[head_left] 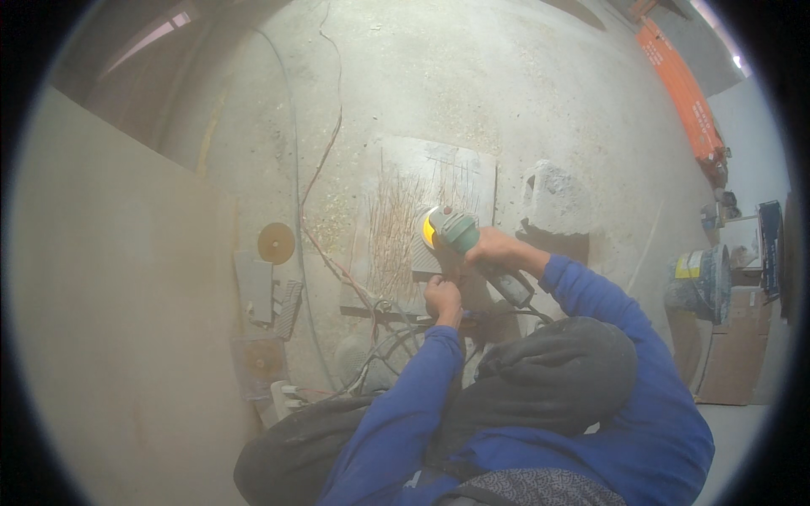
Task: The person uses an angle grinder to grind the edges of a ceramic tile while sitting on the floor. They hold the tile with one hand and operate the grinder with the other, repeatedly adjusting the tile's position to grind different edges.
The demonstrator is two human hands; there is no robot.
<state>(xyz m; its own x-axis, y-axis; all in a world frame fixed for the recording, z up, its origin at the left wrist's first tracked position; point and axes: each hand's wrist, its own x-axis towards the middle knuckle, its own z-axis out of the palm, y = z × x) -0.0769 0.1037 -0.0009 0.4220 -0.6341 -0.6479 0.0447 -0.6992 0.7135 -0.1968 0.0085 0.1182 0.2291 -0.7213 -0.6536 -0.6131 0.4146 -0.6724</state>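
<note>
My right hand (496,247) is closed around the body of a green angle grinder (460,231), which has a yellow patch near its head. The grinder's head rests over a small grey ribbed tile (423,260); whether its disc touches the tile cannot be made out. At the tile's near edge, my left hand (443,299) is closed with its fingers pinching the piece. Under both lies a pale board (472,173) scored with many brown cut lines. The grinder's black rear end points toward my knees.
Cables (337,274) run across the floor left of the board. Beside them lie a brown disc (276,243), tile offcuts (255,289) and another disc (263,360) in clear wrapping. A rough concrete lump (557,196) sits right of the board. A dusty bucket (700,282) stands farther right.
</note>
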